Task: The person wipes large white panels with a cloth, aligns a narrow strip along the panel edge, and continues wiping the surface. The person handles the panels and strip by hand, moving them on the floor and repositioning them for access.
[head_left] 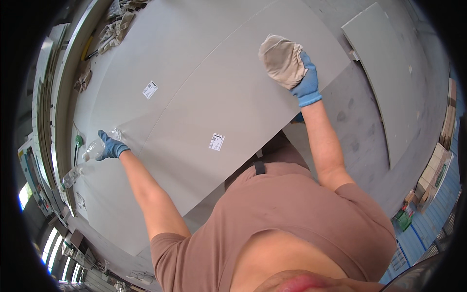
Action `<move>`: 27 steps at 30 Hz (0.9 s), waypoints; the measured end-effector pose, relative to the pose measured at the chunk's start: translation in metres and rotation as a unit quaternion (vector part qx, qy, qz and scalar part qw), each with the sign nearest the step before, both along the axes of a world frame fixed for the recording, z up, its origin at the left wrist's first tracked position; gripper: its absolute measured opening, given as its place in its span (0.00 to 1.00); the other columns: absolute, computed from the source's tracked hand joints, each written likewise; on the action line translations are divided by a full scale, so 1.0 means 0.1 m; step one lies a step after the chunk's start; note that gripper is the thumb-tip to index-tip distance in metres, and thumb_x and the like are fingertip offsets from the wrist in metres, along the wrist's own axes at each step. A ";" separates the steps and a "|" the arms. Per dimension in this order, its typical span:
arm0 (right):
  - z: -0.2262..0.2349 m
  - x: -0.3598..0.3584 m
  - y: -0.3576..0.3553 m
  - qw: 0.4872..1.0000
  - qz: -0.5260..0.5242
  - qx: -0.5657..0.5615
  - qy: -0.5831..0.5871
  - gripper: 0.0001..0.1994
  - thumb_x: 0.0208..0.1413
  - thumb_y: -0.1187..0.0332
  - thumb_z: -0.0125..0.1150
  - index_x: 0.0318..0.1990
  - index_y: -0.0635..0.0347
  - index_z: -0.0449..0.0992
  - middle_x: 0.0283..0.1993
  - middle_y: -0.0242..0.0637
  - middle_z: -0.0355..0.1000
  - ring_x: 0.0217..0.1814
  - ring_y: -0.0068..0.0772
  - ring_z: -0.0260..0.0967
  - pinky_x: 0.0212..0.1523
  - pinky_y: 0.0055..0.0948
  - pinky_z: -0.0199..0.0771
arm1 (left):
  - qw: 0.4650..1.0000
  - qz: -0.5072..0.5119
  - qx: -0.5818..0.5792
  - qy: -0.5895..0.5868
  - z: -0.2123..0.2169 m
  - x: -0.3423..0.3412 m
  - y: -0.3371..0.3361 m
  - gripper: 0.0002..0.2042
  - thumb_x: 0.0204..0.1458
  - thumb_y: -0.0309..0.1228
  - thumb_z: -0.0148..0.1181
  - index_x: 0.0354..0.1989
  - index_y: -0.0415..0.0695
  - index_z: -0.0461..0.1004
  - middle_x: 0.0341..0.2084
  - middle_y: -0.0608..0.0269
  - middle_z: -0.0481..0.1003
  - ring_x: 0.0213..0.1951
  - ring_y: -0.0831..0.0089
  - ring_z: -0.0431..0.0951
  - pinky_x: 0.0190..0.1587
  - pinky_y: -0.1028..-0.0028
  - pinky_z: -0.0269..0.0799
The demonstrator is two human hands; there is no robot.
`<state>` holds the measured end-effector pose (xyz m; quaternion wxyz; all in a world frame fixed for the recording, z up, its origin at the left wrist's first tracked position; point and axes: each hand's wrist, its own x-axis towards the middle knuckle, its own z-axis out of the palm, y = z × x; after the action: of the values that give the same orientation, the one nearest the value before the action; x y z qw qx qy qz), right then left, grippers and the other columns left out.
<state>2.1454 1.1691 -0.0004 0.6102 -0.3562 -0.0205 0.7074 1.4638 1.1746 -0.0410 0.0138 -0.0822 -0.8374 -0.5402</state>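
Observation:
My left hand (112,148), in a blue work glove, is closed around a clear plastic bottle (95,148) near the left end of a large light-grey panel (214,92). The bottle is tilted, its pale capped end toward the lower left. My right hand (307,83), also in a blue glove, grips a folded beige cloth (281,59) over the panel's right part. Whether the cloth touches the surface, I cannot tell. A white printed label (216,141) lies on the near half of the panel, and another label (150,89) farther off. A thin seam line runs between them.
Another clear bottle (72,177) lies at the left edge, close to a small green round object (79,141). Crumpled rags (114,33) lie along the far left. A separate grey panel (384,78) is on the right, with stacked boards (433,168) beyond it.

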 end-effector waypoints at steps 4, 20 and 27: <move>-0.03 -0.06 -0.07 1.000 0.008 0.028 -0.004 0.27 0.75 0.51 0.44 0.69 0.61 0.69 0.71 0.43 0.71 0.72 0.44 0.69 0.73 0.44 0.69 | 0.993 0.002 -0.074 0.094 0.17 -0.08 0.05 0.36 0.45 0.42 0.82 0.58 0.35 0.72 0.52 0.45 0.80 0.47 0.50 0.83 0.50 0.57 0.84; -0.02 0.74 -0.50 0.969 -0.049 0.079 -0.228 0.27 0.73 0.50 0.48 0.68 0.61 0.71 0.68 0.42 0.73 0.69 0.42 0.71 0.72 0.42 0.71 | 0.802 -0.550 0.231 -0.039 0.54 2.97 0.33 0.23 0.55 0.15 0.67 0.60 0.38 0.73 0.55 0.54 0.76 0.60 0.64 0.74 0.60 0.65 0.77; -0.03 1.33 -1.03 0.992 -0.109 0.063 0.031 0.28 0.76 0.52 0.35 0.73 0.60 0.62 0.74 0.44 0.65 0.75 0.47 0.64 0.73 0.48 0.66 | 0.576 -0.738 0.062 -0.346 0.72 4.73 0.06 0.27 0.54 0.23 0.73 0.63 0.36 0.71 0.56 0.58 0.75 0.57 0.69 0.75 0.60 0.67 0.76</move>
<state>2.2785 1.0662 -0.0031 0.7053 -0.2951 -0.0065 0.6445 1.9367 1.1807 0.0311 -0.6751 -0.4773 -0.3932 -0.4023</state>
